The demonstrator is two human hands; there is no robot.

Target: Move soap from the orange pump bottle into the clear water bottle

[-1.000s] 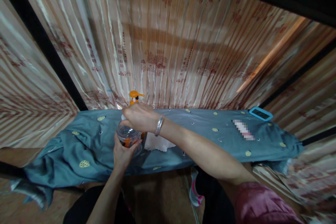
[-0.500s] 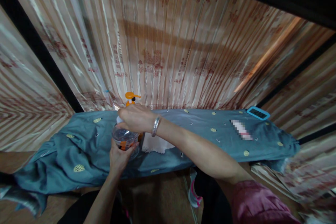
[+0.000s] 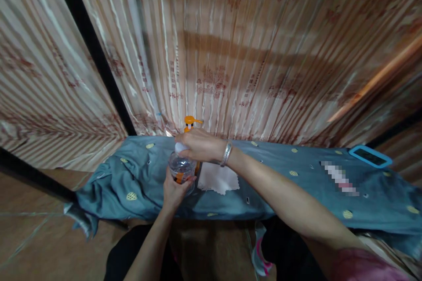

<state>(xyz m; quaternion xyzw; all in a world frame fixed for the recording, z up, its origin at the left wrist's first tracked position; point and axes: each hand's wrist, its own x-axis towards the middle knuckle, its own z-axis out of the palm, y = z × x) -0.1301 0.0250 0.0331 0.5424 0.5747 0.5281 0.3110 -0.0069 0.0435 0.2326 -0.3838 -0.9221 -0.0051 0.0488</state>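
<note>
A clear plastic bottle (image 3: 182, 166) stands on the cloth-covered bench, and my left hand (image 3: 176, 189) is wrapped round its side. From above, my right hand (image 3: 201, 145) grips the white cap (image 3: 180, 147) at the top; its fingertips are partly hidden. A silver bracelet circles that wrist. Right behind this hand rises an orange pump bottle (image 3: 190, 122), its lower part mostly covered by the hand and the clear bottle. Just right of the bottles lies a white scalloped-edge cloth or paper (image 3: 219, 179).
The bench wears a blue-green cloth (image 3: 280, 189) with yellow prints. Toward its right end sit a blue-framed digital clock (image 3: 370, 156) and a pixelated item (image 3: 339, 179). A striped curtain (image 3: 217, 52) hangs behind, with a black post (image 3: 95, 52) at left.
My view has swung left, so the bench and everything on it appear farther right. Both hands keep their places on the bottle and its cap.
</note>
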